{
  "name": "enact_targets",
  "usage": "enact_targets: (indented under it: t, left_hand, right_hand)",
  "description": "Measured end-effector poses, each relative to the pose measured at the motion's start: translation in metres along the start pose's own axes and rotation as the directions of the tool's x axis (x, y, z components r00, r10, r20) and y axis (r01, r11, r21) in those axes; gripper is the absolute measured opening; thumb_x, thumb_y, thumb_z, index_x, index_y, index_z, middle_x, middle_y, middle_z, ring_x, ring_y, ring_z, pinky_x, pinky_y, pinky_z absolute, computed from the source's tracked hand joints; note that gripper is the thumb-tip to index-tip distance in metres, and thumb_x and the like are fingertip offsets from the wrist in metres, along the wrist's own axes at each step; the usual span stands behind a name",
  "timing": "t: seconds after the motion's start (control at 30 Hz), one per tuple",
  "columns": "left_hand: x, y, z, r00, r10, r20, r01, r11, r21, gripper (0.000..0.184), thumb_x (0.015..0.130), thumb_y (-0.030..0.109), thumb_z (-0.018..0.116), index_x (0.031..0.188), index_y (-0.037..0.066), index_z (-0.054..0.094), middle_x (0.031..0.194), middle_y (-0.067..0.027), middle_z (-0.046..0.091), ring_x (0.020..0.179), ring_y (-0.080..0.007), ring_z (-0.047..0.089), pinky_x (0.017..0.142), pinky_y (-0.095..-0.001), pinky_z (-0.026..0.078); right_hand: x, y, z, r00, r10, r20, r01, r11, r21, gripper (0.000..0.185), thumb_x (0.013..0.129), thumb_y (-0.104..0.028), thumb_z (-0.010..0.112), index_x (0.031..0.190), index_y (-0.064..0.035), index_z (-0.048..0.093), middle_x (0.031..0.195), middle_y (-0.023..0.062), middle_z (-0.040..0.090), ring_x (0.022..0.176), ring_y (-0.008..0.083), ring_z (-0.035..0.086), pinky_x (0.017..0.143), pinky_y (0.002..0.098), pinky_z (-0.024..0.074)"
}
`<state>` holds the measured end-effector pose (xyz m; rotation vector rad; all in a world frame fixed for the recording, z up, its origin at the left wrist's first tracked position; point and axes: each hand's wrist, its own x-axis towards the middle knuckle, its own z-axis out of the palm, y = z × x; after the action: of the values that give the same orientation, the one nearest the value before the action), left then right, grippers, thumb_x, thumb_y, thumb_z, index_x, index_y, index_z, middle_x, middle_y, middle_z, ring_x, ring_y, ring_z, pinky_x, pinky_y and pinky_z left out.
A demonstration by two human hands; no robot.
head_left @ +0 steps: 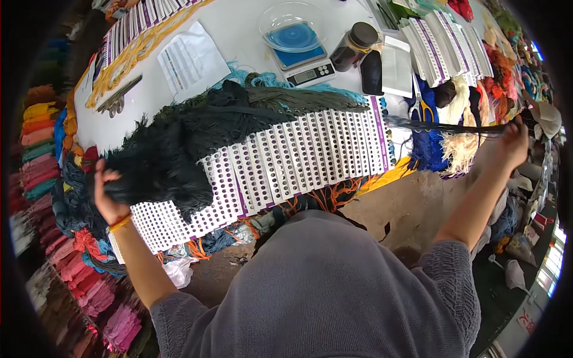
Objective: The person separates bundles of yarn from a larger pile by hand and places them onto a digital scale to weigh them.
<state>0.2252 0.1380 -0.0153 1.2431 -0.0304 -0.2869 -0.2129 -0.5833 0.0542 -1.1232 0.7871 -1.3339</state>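
Note:
My right hand (513, 146) is raised at the far right, its fingers closed on one end of a dark thread strand (444, 126). The strand stretches almost level to the left, over the end of the card row. My left hand (108, 200), with a yellow band at the wrist, is at the left edge of a heap of dark green-black thread (164, 158). Its fingers look apart against the heap, partly hidden by it. Under the thread lie overlapping white cards (268, 158) with rows of punched holes and purple stripes.
Behind the thread are a digital scale (307, 73) with a clear bowl (290, 27), a dark-lidded jar (356, 46), and a printed sheet (191, 59). Scissors (422, 107) lie right, near blue thread (427, 152) and more cards (444, 45). Metal clips (116, 102) lie left.

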Motion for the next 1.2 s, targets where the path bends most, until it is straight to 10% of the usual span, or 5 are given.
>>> enact_targets:
  t: [0.1, 0.27, 0.33, 0.7, 1.2]
  left_hand:
    - [-0.023, -0.068, 0.091, 0.941, -0.336, 0.045, 0.335, 0.941, 0.040, 0.026, 0.086, 0.018, 0.052, 0.105, 0.000, 0.053, 0.085, -0.0052, 0.057, 0.072, -0.0107, 0.051, 0.066, -0.0220, 0.042]
    - [-0.044, -0.195, 0.192, 0.701, -0.655, 0.283, 0.643, 0.752, 0.146, 0.028, 0.083, 0.017, 0.056, 0.105, -0.001, 0.055, 0.095, -0.0093, 0.062, 0.083, -0.0174, 0.059, 0.075, -0.0281, 0.045]
    - [-0.046, -0.225, 0.222, 0.646, -0.687, 0.333, 0.659, 0.722, 0.212, 0.029, 0.082, 0.018, 0.058, 0.105, -0.002, 0.056, 0.096, -0.0102, 0.062, 0.086, -0.0181, 0.060, 0.075, -0.0281, 0.045]
    - [-0.024, -0.321, 0.258, 0.771, -0.575, 0.275, -0.131, 0.279, 0.951, 0.029, 0.076, 0.033, 0.048, 0.076, 0.009, 0.064, 0.078, -0.0150, 0.063, 0.075, -0.0284, 0.060, 0.069, -0.0327, 0.045]
    - [-0.016, -0.317, 0.249, 0.591, -0.633, 0.500, -0.164, 0.513, 0.843, 0.035, 0.081, 0.036, 0.039, 0.084, 0.011, 0.064, 0.086, -0.0178, 0.061, 0.085, -0.0308, 0.057, 0.072, -0.0351, 0.043]
  right_hand:
    - [-0.067, 0.083, 0.050, 0.950, -0.119, 0.290, 0.305, 0.569, -0.763, 0.019, 0.083, -0.015, 0.047, 0.085, -0.0034, 0.061, 0.066, 0.0032, 0.054, 0.060, 0.0110, 0.050, 0.053, 0.0238, 0.0386]
    - [-0.229, 0.235, 0.128, 0.687, 0.573, 0.446, -0.203, 0.741, -0.640, 0.020, 0.081, -0.023, 0.057, 0.079, -0.0030, 0.056, 0.063, 0.0040, 0.055, 0.052, 0.0090, 0.053, 0.046, 0.0249, 0.0401]
    - [-0.269, 0.257, 0.146, 0.670, 0.487, 0.560, 0.201, 0.607, -0.769, 0.020, 0.081, -0.022, 0.056, 0.087, -0.0028, 0.056, 0.074, 0.0149, 0.059, 0.066, 0.0286, 0.060, 0.060, 0.0350, 0.0462]
    - [-0.289, 0.282, 0.165, 0.390, 0.501, 0.772, 0.600, 0.498, -0.626, 0.014, 0.082, -0.016, 0.046, 0.090, -0.0050, 0.049, 0.085, 0.0166, 0.059, 0.073, 0.0362, 0.058, 0.063, 0.0436, 0.0467]
    - [-0.295, 0.265, 0.175, 0.343, 0.572, 0.745, 0.719, 0.351, -0.600, 0.021, 0.080, -0.022, 0.052, 0.083, -0.0047, 0.041, 0.071, 0.0154, 0.061, 0.065, 0.0351, 0.060, 0.055, 0.0436, 0.0469]
